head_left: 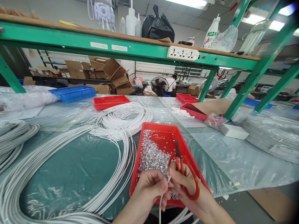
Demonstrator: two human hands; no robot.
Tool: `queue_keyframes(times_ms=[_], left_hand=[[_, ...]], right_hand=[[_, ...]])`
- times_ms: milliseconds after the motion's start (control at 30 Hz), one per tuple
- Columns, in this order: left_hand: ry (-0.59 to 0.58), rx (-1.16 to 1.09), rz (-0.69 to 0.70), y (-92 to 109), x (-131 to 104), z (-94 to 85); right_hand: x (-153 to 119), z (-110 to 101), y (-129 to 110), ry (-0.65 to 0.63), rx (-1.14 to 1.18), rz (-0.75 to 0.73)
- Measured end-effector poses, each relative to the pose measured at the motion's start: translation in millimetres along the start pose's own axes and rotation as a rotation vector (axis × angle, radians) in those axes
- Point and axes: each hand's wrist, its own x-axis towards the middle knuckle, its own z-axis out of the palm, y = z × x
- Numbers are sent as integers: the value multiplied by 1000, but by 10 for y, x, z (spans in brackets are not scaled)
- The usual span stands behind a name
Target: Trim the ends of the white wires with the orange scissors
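- A white cable (pixel 160 207) is held near its end in the grip of the left hand (pixel 151 186), pinched between thumb and fingers; its tip is directed up toward the right fingertips.
- Red-handled scissors (pixel 182 165) are held in the grip of the right hand (pixel 183 180); the dark blades are pointed away from the body, and whether they are parted cannot be told.
- Both hands are held close together above the near end of a red tray (pixel 189 152), by which the cable end is also backed.
- Small silvery scraps (pixel 151 152) are heaped in the tray, mostly along its left side, with a few scattered over the bare floor of the tray.
- To the left, a large bundle of white cables (pixel 35 161) is laid in a wide loop on the worktop (pixel 77 168), which is covered with clear film.
- Behind that loop, a round coil is formed by the cables, near a smaller red bin (pixel 112 102) and a blue bin (pixel 73 93).
- On the right, a white box (pixel 234 132) is placed beside another coil (pixel 273 140).
- Above, a green-framed shelf (pixel 140 46) is fitted with a power strip (pixel 183 53); bottles (pixel 131 21) and a black bag (pixel 158 26) are stood on it.
- In the background, cardboard boxes (pixel 114 73) are piled, and a person (pixel 171 83) in white can be seen beside a fan (pixel 159 85).
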Motion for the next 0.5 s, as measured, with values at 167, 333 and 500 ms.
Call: queue_keyframes(times_ms=[167,333,500], left_hand=[[-51,-161,-71,-7,-11,-58],[61,266,31,-31,-89,-12],[-146,911,410,-137,-236,-144]], right_hand=[[22,-16,-173,163,-243,-200],[162,-233,-187,258,-528,-197],[249,-614,-175,405,-884,-190]])
